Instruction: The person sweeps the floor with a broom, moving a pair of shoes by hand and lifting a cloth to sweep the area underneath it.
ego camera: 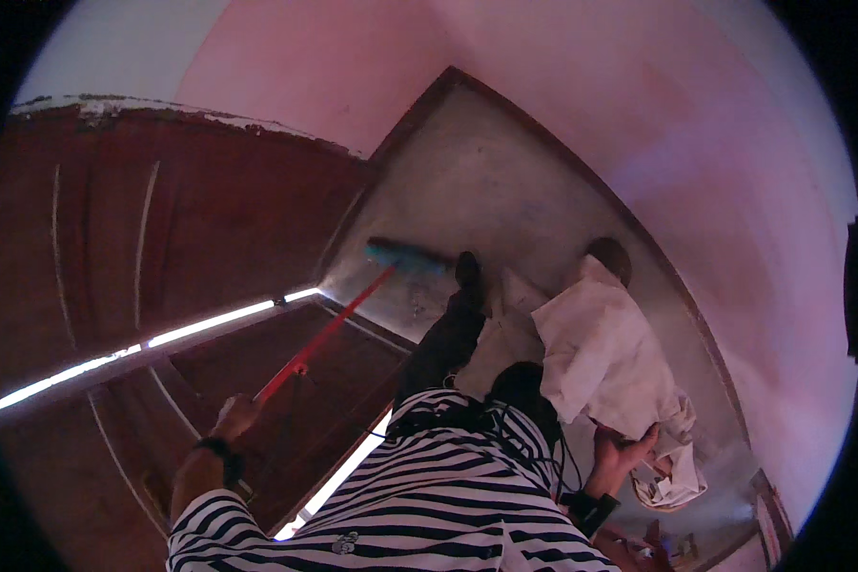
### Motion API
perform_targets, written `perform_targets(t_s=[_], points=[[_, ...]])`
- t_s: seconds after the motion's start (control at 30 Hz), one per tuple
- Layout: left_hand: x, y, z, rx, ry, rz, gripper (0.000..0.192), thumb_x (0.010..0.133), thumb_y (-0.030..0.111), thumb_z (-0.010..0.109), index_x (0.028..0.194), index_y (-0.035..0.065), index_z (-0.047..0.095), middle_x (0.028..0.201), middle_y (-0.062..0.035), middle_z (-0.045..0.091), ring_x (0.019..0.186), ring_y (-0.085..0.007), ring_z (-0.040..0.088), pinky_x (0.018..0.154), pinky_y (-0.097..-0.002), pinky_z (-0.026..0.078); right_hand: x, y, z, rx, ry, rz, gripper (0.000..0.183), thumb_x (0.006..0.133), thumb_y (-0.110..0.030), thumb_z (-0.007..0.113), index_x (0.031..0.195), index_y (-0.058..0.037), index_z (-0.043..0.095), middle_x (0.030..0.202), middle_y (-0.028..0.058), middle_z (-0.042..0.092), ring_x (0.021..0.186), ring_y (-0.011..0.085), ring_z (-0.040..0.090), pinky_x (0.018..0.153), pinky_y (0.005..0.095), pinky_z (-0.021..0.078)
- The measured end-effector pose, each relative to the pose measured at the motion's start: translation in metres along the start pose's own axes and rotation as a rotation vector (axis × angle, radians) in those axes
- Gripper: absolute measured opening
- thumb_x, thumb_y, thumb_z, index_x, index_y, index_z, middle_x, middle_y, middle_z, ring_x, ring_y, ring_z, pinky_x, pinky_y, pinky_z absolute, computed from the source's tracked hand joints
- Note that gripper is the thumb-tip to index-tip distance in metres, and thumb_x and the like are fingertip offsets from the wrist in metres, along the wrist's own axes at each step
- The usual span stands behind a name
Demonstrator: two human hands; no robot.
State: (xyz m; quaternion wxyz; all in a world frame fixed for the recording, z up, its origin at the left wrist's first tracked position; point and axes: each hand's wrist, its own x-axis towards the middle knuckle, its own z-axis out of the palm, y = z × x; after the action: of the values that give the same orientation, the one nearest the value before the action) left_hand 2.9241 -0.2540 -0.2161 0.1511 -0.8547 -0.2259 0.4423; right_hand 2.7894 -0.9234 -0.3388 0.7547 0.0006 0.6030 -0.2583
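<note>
My left hand (237, 416) is closed around the red handle (329, 329) of a push broom. The broom's teal head (407, 257) with dark bristles rests on the grey floor, left of my dark shoe (467, 270). At the lower right, my right hand (618, 454) grips a large piece of pale, crumpled cloth (608, 336), which hangs in front of my right leg and partly hides it. The fingers of that hand are partly covered by the cloth.
Dark red panelled doors (222, 236) with bright gaps stand on the left. A pink wall (729, 214) with a dark skirting edge (586, 171) curves round the right, meeting another wall at the top corner. Small unclear objects (651, 547) lie at the bottom right.
</note>
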Motion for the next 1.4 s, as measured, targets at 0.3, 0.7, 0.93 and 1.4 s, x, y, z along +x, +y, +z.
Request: perform_targets(t_s=[0.3,0.7,0.93,1.4], points=[[0.117,0.118,0.082,-0.044,0.032,0.361,0.052,0.096,0.048,0.054,0.093,-0.0008,0.072,0.099,-0.0241,0.071,0.094,-0.0435,0.068,0.079,-0.0526,0.054,-0.007,0.031,0.066,-0.106,-0.022,-0.002,0.06,0.091,-0.045,0.058,0.142,-0.0127,0.051,0.145,0.0084,0.052,0.133,0.03,0.048,0.11,0.0542,0.0372],[-0.017,0.117,0.012,-0.293,-0.082,-0.04,0.058,0.095,0.052,0.05,0.096,-0.0015,0.073,0.102,-0.0278,0.07,0.103,-0.0466,0.066,0.085,-0.0535,0.053,-0.048,0.063,0.163,-0.179,-0.184,0.149,0.062,0.091,-0.051,0.058,0.141,-0.0138,0.05,0.145,0.0073,0.051,0.134,0.0311,0.046,0.11,0.0541,0.0388],[-0.086,0.1,0.071,-0.319,-0.036,0.074,0.054,0.097,0.049,0.049,0.094,-0.0006,0.071,0.097,-0.0265,0.07,0.094,-0.0441,0.068,0.077,-0.0541,0.054,-0.077,0.079,0.21,-0.29,-0.35,0.264,0.061,0.093,-0.052,0.055,0.14,-0.0143,0.05,0.14,0.0057,0.054,0.132,0.0278,0.048,0.109,0.0507,0.0403],[-0.155,0.158,0.103,-0.441,-0.14,0.198,0.055,0.096,0.051,0.05,0.09,0.0006,0.072,0.091,-0.0244,0.07,0.088,-0.0419,0.068,0.075,-0.0527,0.053,-0.161,0.13,0.248,-0.767,-0.795,-0.161,0.091,0.074,-0.003,0.073,0.15,-0.0079,0.023,0.139,0.017,0.047,0.129,0.0311,0.047,0.104,0.0437,0.0458]])
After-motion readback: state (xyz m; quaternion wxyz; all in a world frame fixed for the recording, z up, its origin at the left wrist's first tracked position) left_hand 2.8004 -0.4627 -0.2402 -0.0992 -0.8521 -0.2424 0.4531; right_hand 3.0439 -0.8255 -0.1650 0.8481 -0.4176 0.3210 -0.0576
